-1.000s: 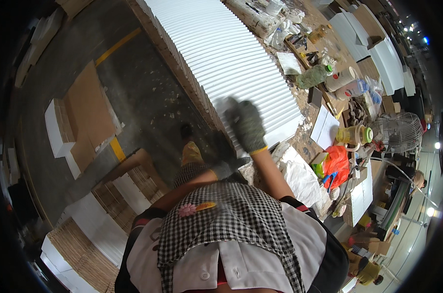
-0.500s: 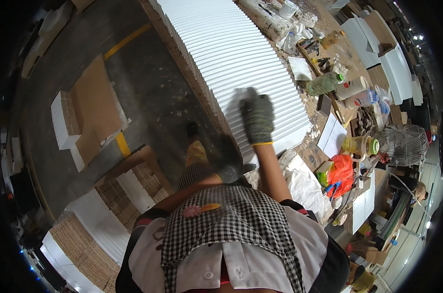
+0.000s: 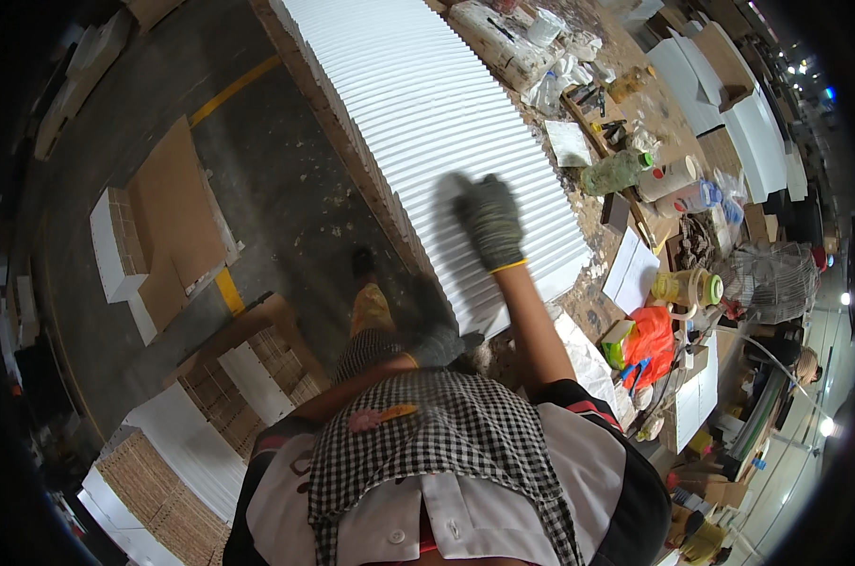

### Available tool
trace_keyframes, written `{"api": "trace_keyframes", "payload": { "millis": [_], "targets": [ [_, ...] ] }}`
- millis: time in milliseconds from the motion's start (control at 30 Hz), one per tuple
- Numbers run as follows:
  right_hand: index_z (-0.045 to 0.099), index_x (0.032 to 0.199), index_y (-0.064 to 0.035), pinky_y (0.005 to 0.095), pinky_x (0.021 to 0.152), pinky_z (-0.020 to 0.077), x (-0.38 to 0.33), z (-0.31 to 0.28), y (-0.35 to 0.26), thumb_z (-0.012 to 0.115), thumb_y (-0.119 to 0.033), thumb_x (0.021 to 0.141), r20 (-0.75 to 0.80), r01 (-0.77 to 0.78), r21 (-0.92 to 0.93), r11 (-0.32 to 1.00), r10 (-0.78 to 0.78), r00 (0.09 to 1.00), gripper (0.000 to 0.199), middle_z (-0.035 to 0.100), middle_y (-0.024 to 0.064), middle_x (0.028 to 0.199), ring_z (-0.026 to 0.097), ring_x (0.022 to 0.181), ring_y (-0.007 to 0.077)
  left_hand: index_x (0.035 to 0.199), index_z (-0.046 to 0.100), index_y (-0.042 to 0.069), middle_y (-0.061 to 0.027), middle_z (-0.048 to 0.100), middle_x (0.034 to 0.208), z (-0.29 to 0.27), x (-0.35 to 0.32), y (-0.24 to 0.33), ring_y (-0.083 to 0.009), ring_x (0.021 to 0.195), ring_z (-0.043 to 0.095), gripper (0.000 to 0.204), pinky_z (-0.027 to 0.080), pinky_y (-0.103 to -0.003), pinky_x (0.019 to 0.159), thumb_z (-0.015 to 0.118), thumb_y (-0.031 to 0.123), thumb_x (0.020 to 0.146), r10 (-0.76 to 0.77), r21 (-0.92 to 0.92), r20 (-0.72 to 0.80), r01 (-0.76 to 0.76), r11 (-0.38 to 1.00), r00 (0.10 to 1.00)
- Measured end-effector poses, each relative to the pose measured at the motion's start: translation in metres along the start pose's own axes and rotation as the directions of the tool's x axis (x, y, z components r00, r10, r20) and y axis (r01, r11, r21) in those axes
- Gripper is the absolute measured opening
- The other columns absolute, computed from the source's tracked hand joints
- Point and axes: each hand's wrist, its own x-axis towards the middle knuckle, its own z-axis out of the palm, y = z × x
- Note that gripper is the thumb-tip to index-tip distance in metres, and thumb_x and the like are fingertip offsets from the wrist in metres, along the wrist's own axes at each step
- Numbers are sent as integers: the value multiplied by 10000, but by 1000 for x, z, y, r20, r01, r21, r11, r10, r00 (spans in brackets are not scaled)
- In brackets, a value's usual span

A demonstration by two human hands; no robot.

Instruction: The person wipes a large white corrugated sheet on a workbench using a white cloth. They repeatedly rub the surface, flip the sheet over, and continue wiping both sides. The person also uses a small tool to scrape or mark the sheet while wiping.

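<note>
A long row of overlapping white sheets (image 3: 404, 104), with their edges making parallel ridges, runs away from me along the table. My right hand (image 3: 491, 224), in a grey-green knitted glove with a yellow cuff, is over the near part of the row. Its fingers are curled, and whatever they may hold is hidden beneath them. Close to my apron and the near table corner is my left hand (image 3: 437, 347), in a dark glove. Motion smears its fingers, so its grip does not show.
Right of the sheets lie a green-capped bottle (image 3: 616, 173), cups, a white paper (image 3: 632, 271), a red plastic bag (image 3: 651, 344) and a jar with a yellow-green lid (image 3: 688, 286). A wire-guarded fan (image 3: 771, 281) stands beyond. Stacked cardboard pieces (image 3: 154, 481) are at lower left.
My right hand stays over the white sheets, its wrist turned slightly so the fingers point more to the left. My left hand has shifted a little lower. The whole view has moved slightly.
</note>
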Motion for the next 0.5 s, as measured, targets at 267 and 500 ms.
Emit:
{"api": "trace_keyframes", "payload": {
  "millis": [267, 500],
  "targets": [
    [674, 1377, -188, 475, 886, 600, 30, -21, -12, 695, -278, 975, 154, -26, -6, 1000, 26, 988, 412, 704, 204, 1156, 712, 1030, 306, 928, 756, -22, -134, 552, 582, 40, 11, -20, -213, 445, 482, 510, 403, -377, 414, 492, 363, 1134, 434, 64, -526, -476, 877, 731],
    [699, 1414, -225, 415, 827, 628, 52, -23, 48, 674, -244, 979, 143, -230, -68, 971, 238, 961, 436, 729, 158, 952, 707, 859, 269, 952, 744, -22, -135, 555, 615, 27, 2, -23, -214, 475, 488, 485, 408, -377, 439, 503, 360, 1128, 291, -122, -394, -364, 923, 872]
  ]
}}
